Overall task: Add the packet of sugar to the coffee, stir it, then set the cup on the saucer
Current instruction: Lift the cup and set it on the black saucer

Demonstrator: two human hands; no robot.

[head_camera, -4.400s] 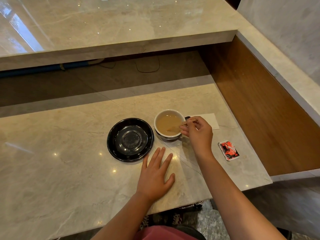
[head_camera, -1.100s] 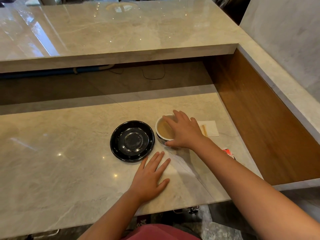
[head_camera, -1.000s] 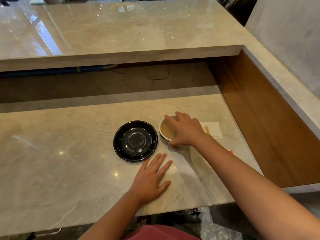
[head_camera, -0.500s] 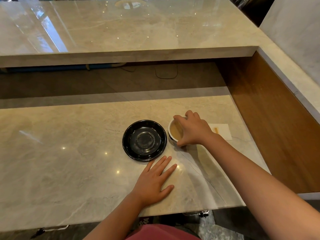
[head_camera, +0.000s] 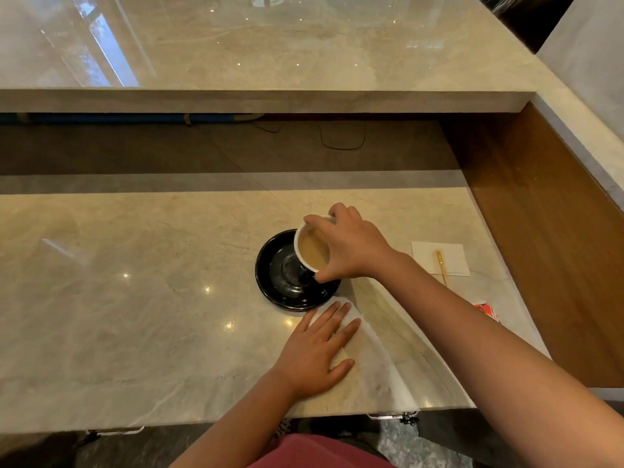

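- Counter (head_camera: 135,298): pale veined marble, glossy, with light spots reflected; a higher marble ledge (head_camera: 270,99) runs along the far side, and a brown wood panel (head_camera: 540,248) closes the right side.
- Napkin (head_camera: 452,256): one, white, flat on the counter to the right of the saucer, well apart from it.
- Stirrer (head_camera: 441,266): one, thin and wooden, lying across the napkin, its near end reaching past the napkin's edge.
- Packet (head_camera: 486,310): one, red with dark print, on the counter near the right edge, mostly hidden behind the right forearm.
- Saucer (head_camera: 283,285): one, black and glossy, round, with a sunken centre ring; its right part is covered by the cup and hand.
- Cup (head_camera: 312,249): one, white rim with a dark outside, holding light-brown milky coffee; tilted, over the right half of the saucer. Whether its base touches the saucer cannot be told.
- Right hand (head_camera: 354,248): grip clamped on the cup from above and the right, fingers across the far rim, thumb at the near side.
- Left hand (head_camera: 317,356): flat on the counter, palm down, fingers spread, just near of the saucer and holding nothing.
- Cables (head_camera: 341,140): thin dark loops under the far ledge, beside a blue pipe (head_camera: 118,118).
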